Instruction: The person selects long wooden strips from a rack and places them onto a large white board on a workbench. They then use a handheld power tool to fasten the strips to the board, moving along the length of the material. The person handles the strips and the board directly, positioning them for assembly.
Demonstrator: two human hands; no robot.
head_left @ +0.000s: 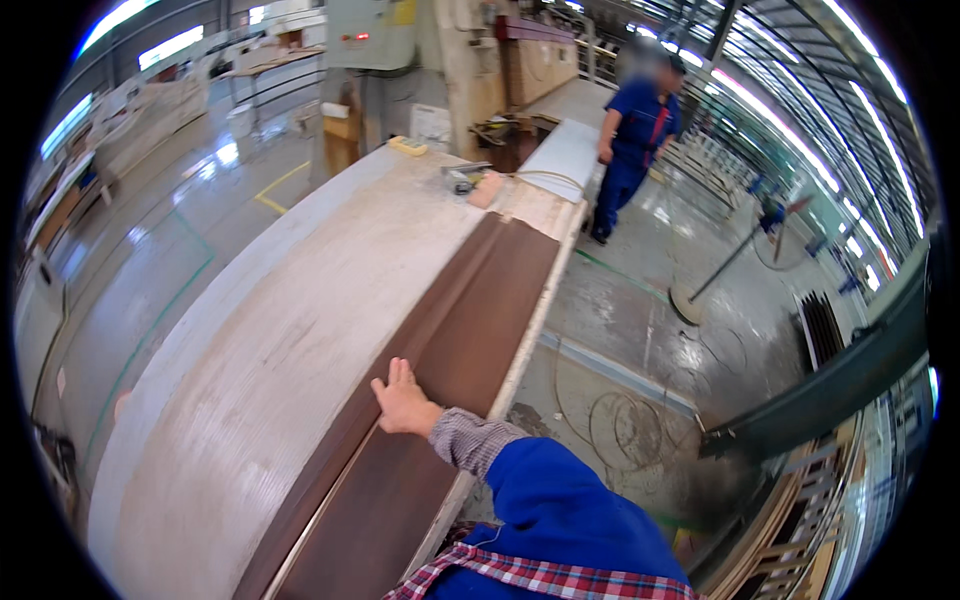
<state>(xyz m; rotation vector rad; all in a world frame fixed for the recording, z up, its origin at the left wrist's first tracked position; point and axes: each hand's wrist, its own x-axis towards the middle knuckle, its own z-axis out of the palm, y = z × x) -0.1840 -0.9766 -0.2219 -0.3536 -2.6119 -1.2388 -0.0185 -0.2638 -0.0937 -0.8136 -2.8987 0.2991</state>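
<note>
My right hand (404, 400) reaches forward in a blue sleeve with a checked cuff. Its fingers are stretched out and lie on a long, dark brown sheet or thin board (470, 330) that runs along the right side of a large pale table (260, 370). A raised brown strip follows the sheet's left edge; below my hand a narrow light gap parts the two. The brown surface ripples slightly toward the far end. What it is made of, I cannot tell. My left hand is out of view.
Near the table's far end lie a yellow block (408, 146), a pinkish block (485, 189) and a small metal tool (462, 182). Beyond walks a person in blue (640, 130). On the floor to the right are a loose cable (625, 430) and a stand with a round base (686, 305).
</note>
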